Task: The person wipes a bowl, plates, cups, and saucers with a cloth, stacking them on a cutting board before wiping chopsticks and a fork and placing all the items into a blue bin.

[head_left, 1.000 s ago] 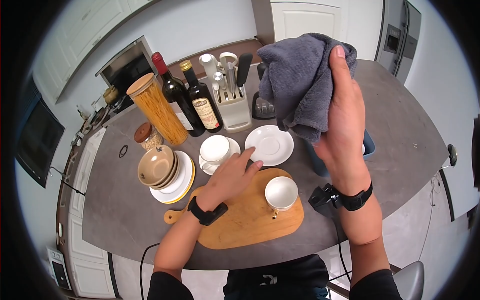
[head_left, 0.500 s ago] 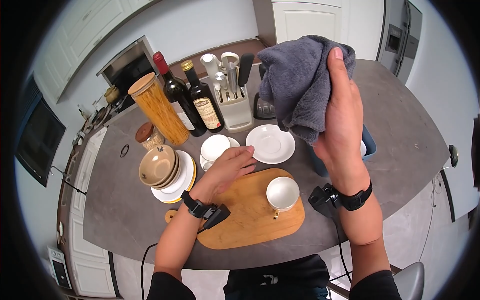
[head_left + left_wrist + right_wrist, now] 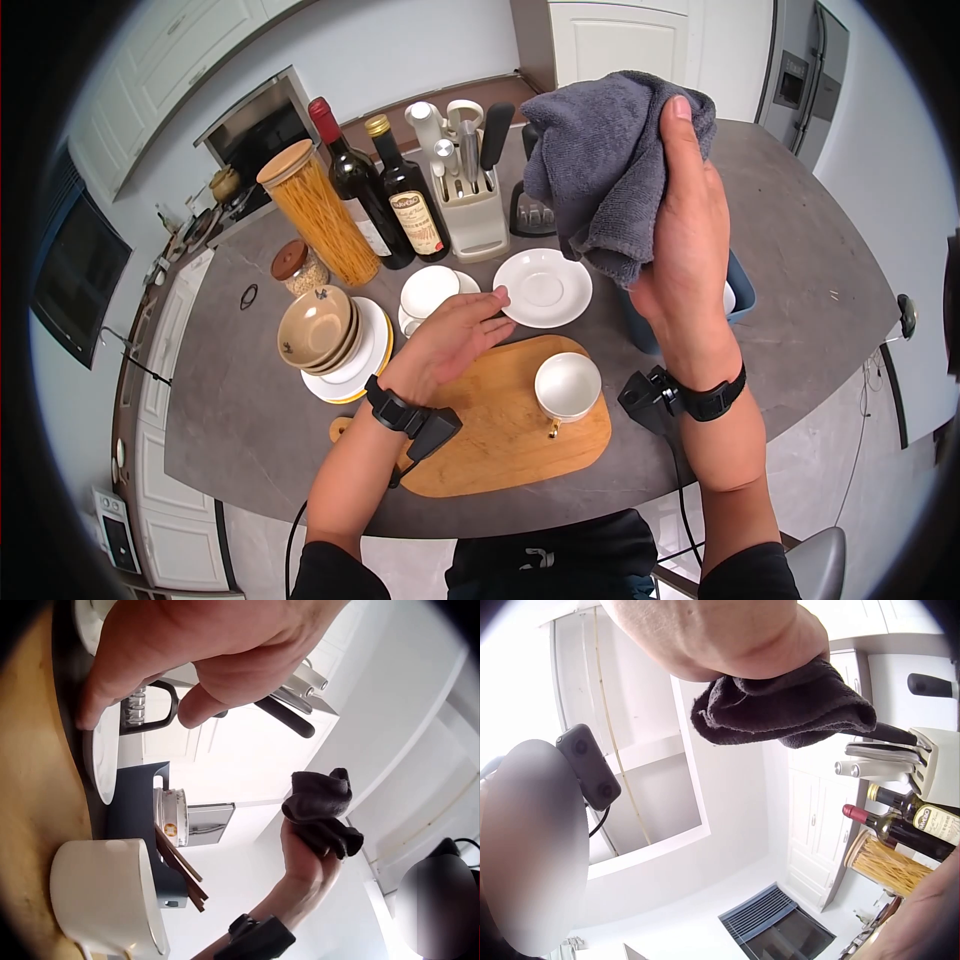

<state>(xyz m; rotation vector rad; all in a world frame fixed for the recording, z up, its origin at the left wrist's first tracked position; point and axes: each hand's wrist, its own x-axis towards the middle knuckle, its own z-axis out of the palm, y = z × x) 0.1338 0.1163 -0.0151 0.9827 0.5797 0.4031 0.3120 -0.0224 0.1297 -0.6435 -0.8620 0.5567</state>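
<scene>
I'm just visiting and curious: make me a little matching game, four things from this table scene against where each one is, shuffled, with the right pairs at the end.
1. Grey cloth
2. Brown bowls
3. Wooden board
4. Knife block

A. Under a white cup
B. In the right hand
C. Beside a dark bottle
D. On a white plate

Pairs: 1-B, 2-D, 3-A, 4-C

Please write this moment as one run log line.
right hand: holds grey cloth | left hand: open, by empty saucer | cup: upright on wooden board
</scene>
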